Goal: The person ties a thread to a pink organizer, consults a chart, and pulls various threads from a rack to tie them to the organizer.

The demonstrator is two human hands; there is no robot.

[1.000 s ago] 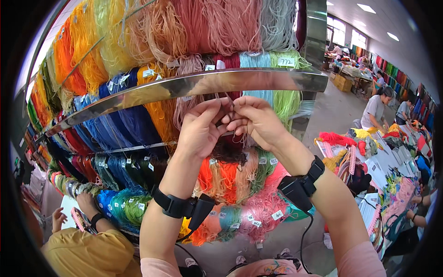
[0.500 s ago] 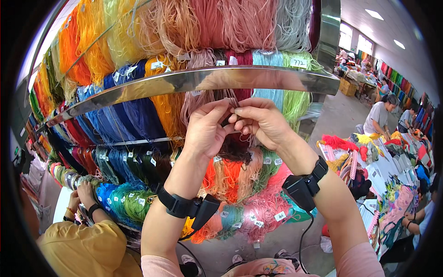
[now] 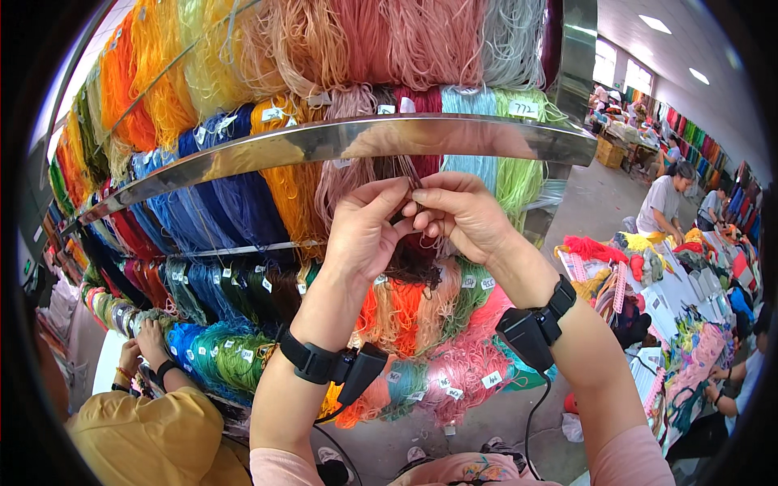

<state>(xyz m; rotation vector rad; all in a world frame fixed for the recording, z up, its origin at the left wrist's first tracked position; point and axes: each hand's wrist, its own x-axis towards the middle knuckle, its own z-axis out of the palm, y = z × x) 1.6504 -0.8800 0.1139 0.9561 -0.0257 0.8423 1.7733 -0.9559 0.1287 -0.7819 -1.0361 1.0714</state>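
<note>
In front of the rack, my left hand (image 3: 369,225) and my right hand (image 3: 468,215) meet, fingertips nearly touching. Both pinch a thin bundle of dark brownish-mauve threads (image 3: 410,168), which runs up toward the steel rail (image 3: 340,139). The fingers partly cover the threads, so the exact grip point is hidden. A dark brown skein (image 3: 415,266) hangs just below my fingers. Behind the hands are dusty-pink strands (image 3: 339,190) and a crimson skein (image 3: 427,164). Black straps with small black boxes circle both my wrists.
Tagged skeins of orange, blue and green thread (image 3: 519,174) fill the tiers. Pink skeins (image 3: 462,377) lie low in front of me. At left, a person in a mustard top (image 3: 150,429) handles yarn rolls. Right, a table (image 3: 673,296) bears colourful yarn, with people around it.
My hands stay almost in place, still pinching the threads. A little more of the thread bundle shows above my fingertips, and the left thumb and fingers have shifted slightly.
</note>
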